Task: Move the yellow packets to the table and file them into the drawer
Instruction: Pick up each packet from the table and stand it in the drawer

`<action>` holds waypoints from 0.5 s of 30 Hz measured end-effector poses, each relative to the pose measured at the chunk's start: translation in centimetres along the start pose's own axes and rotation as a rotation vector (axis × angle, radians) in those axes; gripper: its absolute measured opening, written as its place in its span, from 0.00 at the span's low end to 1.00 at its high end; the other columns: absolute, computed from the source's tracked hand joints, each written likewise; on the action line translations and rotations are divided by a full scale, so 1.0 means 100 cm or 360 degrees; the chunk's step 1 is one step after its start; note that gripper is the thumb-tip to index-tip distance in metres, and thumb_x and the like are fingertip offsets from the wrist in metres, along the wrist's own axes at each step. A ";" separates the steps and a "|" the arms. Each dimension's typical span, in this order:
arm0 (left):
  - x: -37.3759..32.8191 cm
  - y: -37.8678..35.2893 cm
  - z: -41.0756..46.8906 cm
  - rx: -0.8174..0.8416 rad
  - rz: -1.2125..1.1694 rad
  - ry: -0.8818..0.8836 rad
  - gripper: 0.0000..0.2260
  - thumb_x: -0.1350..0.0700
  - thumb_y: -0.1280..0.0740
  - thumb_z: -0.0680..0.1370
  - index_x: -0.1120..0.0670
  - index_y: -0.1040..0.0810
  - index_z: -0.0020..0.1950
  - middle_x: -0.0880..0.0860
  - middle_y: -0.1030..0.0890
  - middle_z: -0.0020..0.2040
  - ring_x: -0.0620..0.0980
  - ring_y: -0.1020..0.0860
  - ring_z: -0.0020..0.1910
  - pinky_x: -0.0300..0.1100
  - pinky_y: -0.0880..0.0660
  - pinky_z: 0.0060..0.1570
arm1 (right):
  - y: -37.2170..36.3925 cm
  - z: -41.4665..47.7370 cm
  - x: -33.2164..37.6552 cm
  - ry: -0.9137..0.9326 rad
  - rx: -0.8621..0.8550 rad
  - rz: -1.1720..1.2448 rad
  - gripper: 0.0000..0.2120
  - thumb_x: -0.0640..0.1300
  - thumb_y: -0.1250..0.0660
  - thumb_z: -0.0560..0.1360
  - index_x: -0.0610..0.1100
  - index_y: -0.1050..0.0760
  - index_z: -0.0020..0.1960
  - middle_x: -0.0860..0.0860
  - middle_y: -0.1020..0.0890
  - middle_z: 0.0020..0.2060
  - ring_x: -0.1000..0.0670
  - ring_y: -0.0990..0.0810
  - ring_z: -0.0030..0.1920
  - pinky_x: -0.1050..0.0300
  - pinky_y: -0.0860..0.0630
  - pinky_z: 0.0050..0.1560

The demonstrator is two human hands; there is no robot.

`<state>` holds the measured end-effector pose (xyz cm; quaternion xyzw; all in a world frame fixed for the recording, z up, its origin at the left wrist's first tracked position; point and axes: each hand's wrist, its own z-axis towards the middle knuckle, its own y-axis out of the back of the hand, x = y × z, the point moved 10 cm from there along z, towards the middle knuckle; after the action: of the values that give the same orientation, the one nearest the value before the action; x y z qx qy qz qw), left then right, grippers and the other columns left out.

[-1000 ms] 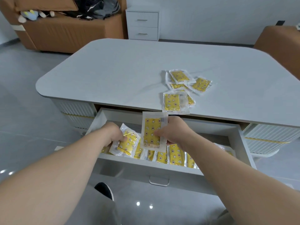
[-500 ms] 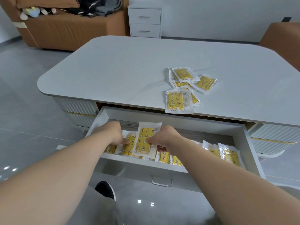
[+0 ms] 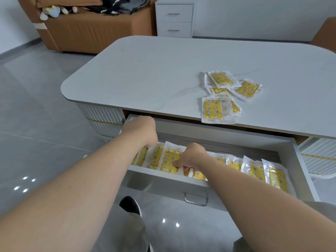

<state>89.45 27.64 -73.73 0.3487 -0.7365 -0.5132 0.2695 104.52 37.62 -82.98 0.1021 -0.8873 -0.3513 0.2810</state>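
Note:
The white drawer [image 3: 163,178] stands pulled out under the grey table [image 3: 154,70]. A row of yellow packets [image 3: 272,174] stands on edge inside it. My right hand [image 3: 192,157] pinches one yellow packet [image 3: 169,160], thumb on its face, low in the row at the drawer's middle. My left hand [image 3: 143,130] is at the drawer's left end, against the tops of the packets there; its fingers are hidden. Several more yellow packets [image 3: 221,80] lie loose on the tabletop, the nearest one [image 3: 212,110] at the front edge above the drawer.
The drawer handle [image 3: 196,199] faces me, with my shoe [image 3: 130,204] on the grey floor below. A brown sofa [image 3: 87,30] and a white two-drawer cabinet [image 3: 174,19] stand against the far wall. A second brown seat [image 3: 325,35] is at the right.
My right hand has lowered its packet from above the drawer down into the row. My left hand has shifted back and left along the packets. The camera has swung left.

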 end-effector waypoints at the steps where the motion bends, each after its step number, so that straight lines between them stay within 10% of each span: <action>1: -0.002 0.007 -0.002 -0.0040 -0.0058 -0.0009 0.11 0.53 0.29 0.76 0.53 0.19 0.57 0.50 0.18 0.51 0.52 0.22 0.44 0.42 0.25 0.38 | 0.001 0.000 0.001 0.0020 -0.0027 -0.0076 0.17 0.55 0.23 0.72 0.44 0.23 0.36 0.52 0.16 0.33 0.53 0.20 0.33 0.59 0.25 0.33; 5: -0.015 0.036 -0.011 -0.0211 -0.0390 -0.0077 0.11 0.49 0.27 0.75 0.53 0.19 0.54 0.52 0.17 0.49 0.53 0.19 0.48 0.48 0.19 0.52 | 0.004 -0.006 0.001 0.0060 -0.0069 -0.0213 0.18 0.59 0.25 0.71 0.44 0.21 0.38 0.51 0.16 0.36 0.50 0.18 0.38 0.59 0.26 0.33; 10: -0.048 0.066 -0.024 -0.0398 -0.0672 -0.0210 0.09 0.48 0.29 0.77 0.54 0.18 0.49 0.50 0.18 0.47 0.53 0.20 0.48 0.47 0.20 0.50 | 0.046 -0.032 0.008 0.0189 -0.0183 -0.0056 0.25 0.60 0.32 0.77 0.43 0.25 0.30 0.54 0.23 0.20 0.56 0.29 0.22 0.62 0.28 0.27; 15: -0.092 0.082 -0.026 -0.0565 -0.0796 -0.0334 0.06 0.50 0.32 0.79 0.52 0.19 0.49 0.48 0.19 0.46 0.52 0.20 0.47 0.44 0.23 0.44 | 0.135 -0.063 -0.011 0.0216 -0.0477 0.0126 0.18 0.52 0.34 0.78 0.41 0.23 0.36 0.52 0.19 0.25 0.51 0.25 0.28 0.61 0.26 0.32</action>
<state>95.07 35.38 -65.48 0.4117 -0.5506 -0.7171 0.1142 109.25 44.35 -70.52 0.0474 -0.8073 -0.4607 0.3659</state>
